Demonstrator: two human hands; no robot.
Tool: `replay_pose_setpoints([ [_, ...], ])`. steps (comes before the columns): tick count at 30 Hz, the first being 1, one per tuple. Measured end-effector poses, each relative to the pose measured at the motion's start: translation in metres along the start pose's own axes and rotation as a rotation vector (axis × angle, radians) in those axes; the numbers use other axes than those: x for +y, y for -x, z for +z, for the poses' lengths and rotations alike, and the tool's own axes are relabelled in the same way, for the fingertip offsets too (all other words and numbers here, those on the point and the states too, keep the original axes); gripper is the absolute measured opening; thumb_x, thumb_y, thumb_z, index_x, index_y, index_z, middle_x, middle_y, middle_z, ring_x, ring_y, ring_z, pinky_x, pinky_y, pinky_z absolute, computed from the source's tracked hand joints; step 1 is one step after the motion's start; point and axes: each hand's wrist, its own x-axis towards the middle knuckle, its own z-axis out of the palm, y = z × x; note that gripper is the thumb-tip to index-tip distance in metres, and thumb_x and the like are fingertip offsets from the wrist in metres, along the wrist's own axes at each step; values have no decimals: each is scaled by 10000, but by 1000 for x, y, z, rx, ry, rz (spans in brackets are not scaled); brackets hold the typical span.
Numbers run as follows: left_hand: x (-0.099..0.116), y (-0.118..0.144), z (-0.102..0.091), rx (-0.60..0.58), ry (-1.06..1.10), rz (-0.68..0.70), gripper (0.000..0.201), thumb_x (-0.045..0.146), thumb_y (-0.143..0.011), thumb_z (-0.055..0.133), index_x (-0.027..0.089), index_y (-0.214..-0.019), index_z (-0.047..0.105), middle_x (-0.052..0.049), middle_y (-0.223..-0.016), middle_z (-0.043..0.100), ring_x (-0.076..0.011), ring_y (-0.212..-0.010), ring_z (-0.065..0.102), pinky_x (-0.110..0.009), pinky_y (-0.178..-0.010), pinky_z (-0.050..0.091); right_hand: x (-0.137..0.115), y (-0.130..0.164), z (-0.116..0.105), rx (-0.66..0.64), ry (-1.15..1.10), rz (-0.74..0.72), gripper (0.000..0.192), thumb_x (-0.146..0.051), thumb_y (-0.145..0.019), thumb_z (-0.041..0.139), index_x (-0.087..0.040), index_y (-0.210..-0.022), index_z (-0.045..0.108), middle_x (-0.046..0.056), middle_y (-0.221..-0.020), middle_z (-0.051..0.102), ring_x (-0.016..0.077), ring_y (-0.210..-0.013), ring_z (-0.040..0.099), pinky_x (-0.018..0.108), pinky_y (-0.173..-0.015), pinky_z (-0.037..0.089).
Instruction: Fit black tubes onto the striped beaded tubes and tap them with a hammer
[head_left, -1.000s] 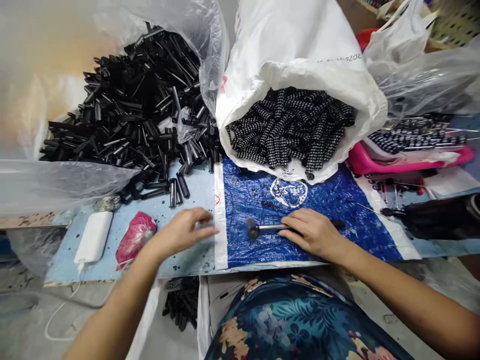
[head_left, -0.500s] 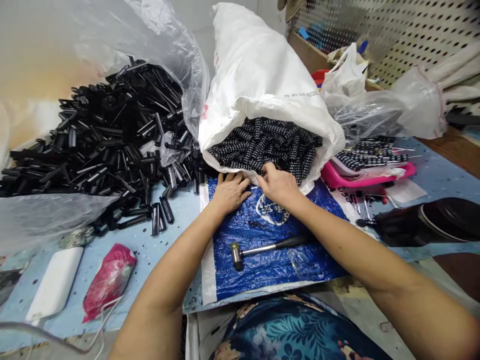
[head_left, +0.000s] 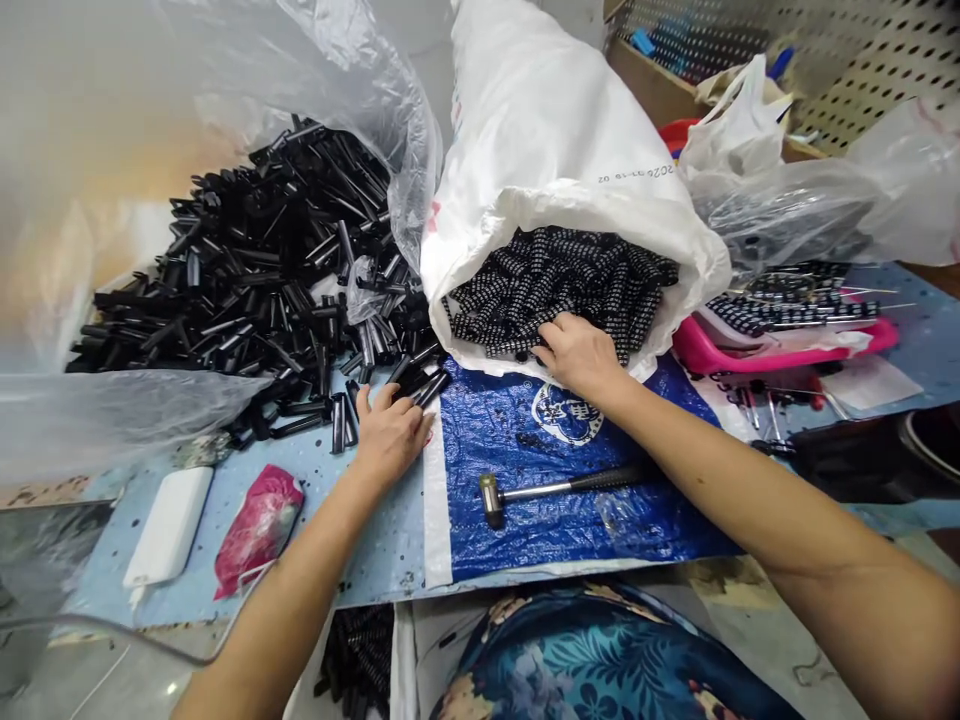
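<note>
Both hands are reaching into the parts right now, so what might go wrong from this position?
The left hand rests at the edge of the heap of loose black plastic tubes; a nudge may roll some off the table. The right hand digs in the tilted white woven sack of black-and-white dotted pieces, which may spill. The small metal-headed hammer lies under the right forearm and may get knocked.

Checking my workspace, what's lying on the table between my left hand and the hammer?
In the head view, only bare blue woven sheet with its white edge strip lies between the left hand and the hammer.
</note>
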Motion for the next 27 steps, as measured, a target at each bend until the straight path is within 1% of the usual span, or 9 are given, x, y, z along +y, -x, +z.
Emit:
replay_pose_setpoints([
  [4, 13, 1, -11, -107, 26, -183, 394, 405, -987, 454, 155, -750, 645, -99, -868, 678, -269, -957, 590, -412, -857, 377, 2, -6, -1, 80, -6, -111, 205, -289, -960, 591, -164, -1121, 612, 107, -1162, 552, 251, -999, 480, 331, -751, 354],
  [9, 24, -26, -4, -393, 108, -284, 301, 430, -964, 494, 160, -945, 626, -89, -937, 657, -226, -831, 604, -323, -669, 366, 5, -17, -9, -27, 20, -194, 175, -219, -974, 496, -151, -1080, 617, 131, -1133, 575, 292, -1063, 446, 368, -809, 318],
  [13, 33, -17, 0, -315, 119, -325, 316, 373, -1008, 383, 170, -961, 620, -88, -953, 627, -220, -856, 601, -321, -682, 384, 15, -24, -13, -113, -67, -177, 205, -182, -972, 458, -120, -1067, 630, 134, -978, 607, 273, -986, 485, 404, -887, 305],
  [16, 40, 7, 1, -226, 148, -364, 337, 388, -1013, 353, 185, -953, 615, -87, -954, 602, -220, -869, 586, -324, -709, 407, 20, -14, -17, -81, -119, -140, 286, -222, -996, 433, -115, -1202, 601, 135, -1033, 604, 250, -959, 521, 396, -899, 354],
  [18, 44, 23, 1, -192, 194, -367, 312, 366, -1008, 356, 186, -934, 599, -88, -951, 595, -223, -878, 577, -328, -729, 418, 16, 7, -20, -27, -363, -89, 361, -290, -1002, 445, -131, -1312, 540, 131, -1113, 592, 233, -987, 544, 375, -895, 408],
  [20, 48, 34, 0, -151, 272, -370, 279, 323, -998, 348, 181, -890, 563, -93, -931, 588, -222, -865, 569, -331, -743, 425, 6, 34, -24, -38, -887, 31, 423, -380, -972, 504, -160, -1333, 513, 109, -1105, 597, 214, -977, 575, 357, -863, 463],
  [23, 53, 38, -6, -25, 432, -496, 201, 309, -970, 372, 187, -891, 510, -89, -883, 585, -212, -809, 566, -331, -723, 426, -19, 75, -28, -324, -1719, 341, 444, -505, -923, 553, -169, -1213, 550, 82, -1011, 605, 189, -853, 607, 328, -738, 510],
  [25, 60, 33, -15, 77, 629, -682, 167, 345, -958, 415, 194, -960, 487, -52, -816, 581, -179, -694, 553, -306, -648, 417, -37, 92, -32, -470, -2000, 524, 475, -584, -915, 551, -155, -1116, 581, 68, -953, 594, 151, -745, 582, 270, -630, 490],
  [27, 74, 24, -26, 145, 960, -829, 224, 414, -953, 457, 205, -1033, 461, 1, -739, 555, -131, -554, 493, -259, -537, 379, -51, 100, -35, -469, -2083, 634, 529, -645, -889, 578, -138, -1042, 601, 41, -856, 568, 108, -631, 516, 214, -528, 419],
])
